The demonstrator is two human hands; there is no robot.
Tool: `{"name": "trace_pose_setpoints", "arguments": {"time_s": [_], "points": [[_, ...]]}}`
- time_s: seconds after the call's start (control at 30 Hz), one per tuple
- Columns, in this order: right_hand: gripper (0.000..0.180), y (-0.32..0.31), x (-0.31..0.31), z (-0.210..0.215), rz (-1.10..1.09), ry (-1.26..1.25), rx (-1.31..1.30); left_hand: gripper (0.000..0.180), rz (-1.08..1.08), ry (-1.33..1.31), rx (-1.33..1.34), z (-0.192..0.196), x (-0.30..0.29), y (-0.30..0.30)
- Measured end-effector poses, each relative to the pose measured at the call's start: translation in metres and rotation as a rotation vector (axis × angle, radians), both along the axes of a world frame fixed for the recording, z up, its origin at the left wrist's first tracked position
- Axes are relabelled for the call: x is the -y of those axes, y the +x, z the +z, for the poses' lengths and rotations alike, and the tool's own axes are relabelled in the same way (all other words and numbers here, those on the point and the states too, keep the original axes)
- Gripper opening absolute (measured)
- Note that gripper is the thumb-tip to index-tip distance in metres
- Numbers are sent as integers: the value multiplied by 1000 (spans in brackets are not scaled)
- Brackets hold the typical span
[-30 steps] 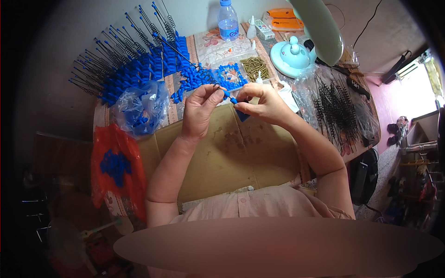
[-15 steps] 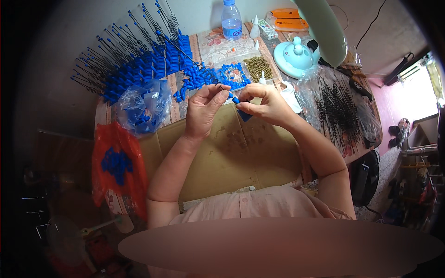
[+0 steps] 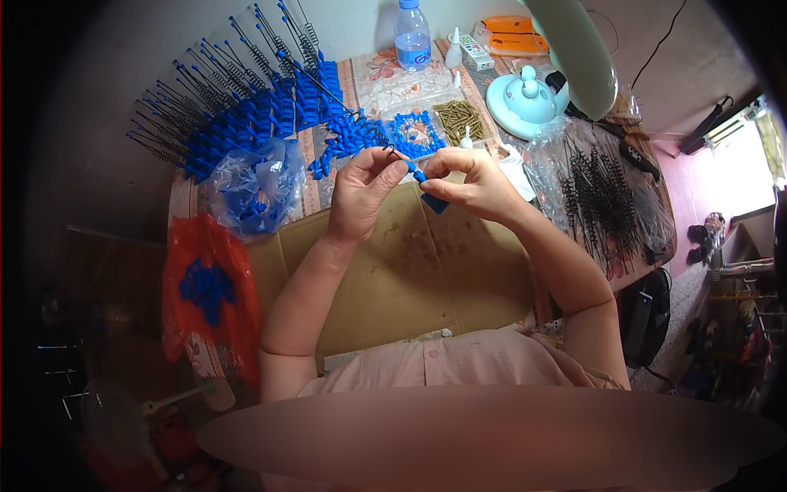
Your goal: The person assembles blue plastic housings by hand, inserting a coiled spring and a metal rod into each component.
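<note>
Above the cardboard sheet [image 3: 361, 287], both hands meet near the middle of the table. My left hand [image 3: 359, 197] is closed in a pinch on a black wire rod [image 3: 321, 88], which runs up and leftward to a blue knob. At the fingertips, a small blue plastic piece [image 3: 420, 175] sits between the two hands. My right hand [image 3: 471, 187] pinches that piece between thumb and fingers. Below the right fingers shows a flat dark-blue part [image 3: 434, 203]; whether it joins the pinched piece is hidden. Just beyond lies a heap of loose blue plastic pieces [image 3: 348, 135].
Rows of blue pieces with upright black springs [image 3: 246, 115] fill the back left, beside a clear bag [image 3: 256, 189]. An orange-red bag [image 3: 206, 246] hangs at left. Small blue caps [image 3: 418, 148], brass-coloured pieces [image 3: 459, 119], a lamp base [image 3: 525, 107] and black springs [image 3: 602, 197] lie beyond and right.
The whole view has shifted very slightly. Both hands keep the same pinch, and the blue piece stays between them.
</note>
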State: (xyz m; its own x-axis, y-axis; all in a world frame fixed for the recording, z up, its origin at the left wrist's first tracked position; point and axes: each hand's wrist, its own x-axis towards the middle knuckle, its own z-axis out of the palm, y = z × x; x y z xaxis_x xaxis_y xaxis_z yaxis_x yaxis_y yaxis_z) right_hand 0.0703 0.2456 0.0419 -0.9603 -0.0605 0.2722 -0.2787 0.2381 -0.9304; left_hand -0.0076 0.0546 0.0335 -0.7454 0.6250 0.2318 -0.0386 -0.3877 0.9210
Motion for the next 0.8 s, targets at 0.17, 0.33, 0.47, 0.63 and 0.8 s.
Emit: {"name": "trace_pose_setpoints", "arguments": {"time_s": [0.17, 0.33, 0.47, 0.63, 0.8], "points": [[13, 0, 1, 2, 15, -25, 6, 10, 5, 13, -27, 0, 0, 0], [13, 0, 1, 0, 15, 1, -19, 13, 1, 19, 7, -4, 1, -2], [13, 0, 1, 1, 14, -27, 23, 14, 27, 16, -4, 1, 0, 2], [13, 1, 2, 4, 5, -43, -6, 15, -3, -1, -10, 2, 2, 0], [14, 1, 2, 4, 11, -46, 22, 14, -9, 19, -44, 2, 0, 1]]}}
